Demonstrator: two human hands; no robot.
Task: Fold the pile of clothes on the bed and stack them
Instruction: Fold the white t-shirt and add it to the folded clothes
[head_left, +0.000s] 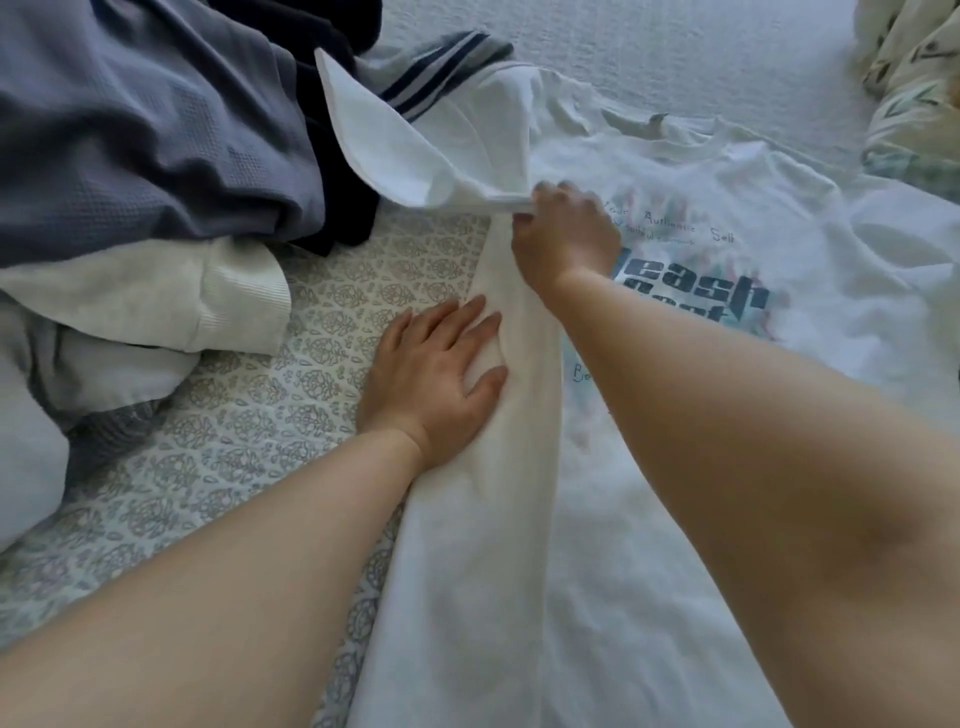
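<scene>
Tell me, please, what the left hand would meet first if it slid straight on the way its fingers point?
The left hand presses the white T-shirt's folded edge, fingers pointing up-right. It would probably meet the right hand's wrist first, though depth is unclear.

A bed fills the whole view. Its near and left part is covered by a quilt (332, 332) printed with a repeating pattern of grey rounded medallions on a pale ground. Farther back lies a plain white bedspread (675, 47) with a fine woven texture, running to the top edge. At the far right edge sits a bunched cream fabric with a leaf print (914, 78), possibly a pillow or a blanket. The light is soft, even and cool, without hard shadows. No wall, floor or window shows.
</scene>
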